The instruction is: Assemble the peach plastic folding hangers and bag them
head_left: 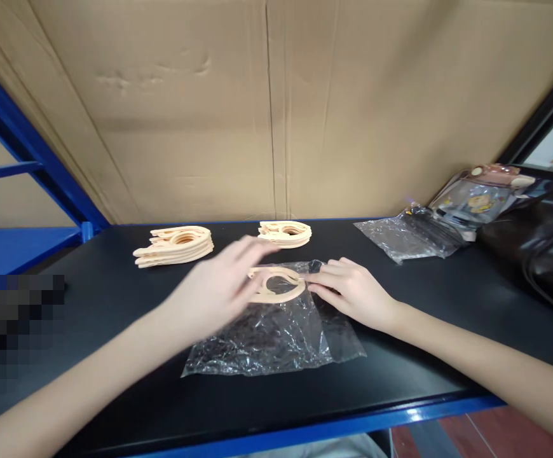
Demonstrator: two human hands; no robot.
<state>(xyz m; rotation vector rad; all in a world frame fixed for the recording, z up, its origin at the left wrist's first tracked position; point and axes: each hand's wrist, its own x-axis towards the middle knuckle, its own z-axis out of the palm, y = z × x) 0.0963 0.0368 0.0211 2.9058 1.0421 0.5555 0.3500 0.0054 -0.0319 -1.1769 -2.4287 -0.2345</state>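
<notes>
A cream plastic folding hanger [283,299], folded into an oval loop, lies on a clear plastic bag [267,343] on the black table. My left hand [222,280] is over the hanger's left end, fingers stretched out and thumb apart; it is slightly blurred and hides that end. At the loop's right end, my right hand [350,286] has its index finger and thumb close together on the tip, the other fingers curled. Behind my left hand sits a stack of similar hangers [286,236]. Another stack [176,248] stands further left.
More clear plastic bags [400,238] lie at the back right, beside a transparent pouch [471,200] and a black leather bag [538,235]. Cardboard [185,127] walls off the back. A blue metal frame [33,152] rises at left. The table's blue front edge [400,416] runs below.
</notes>
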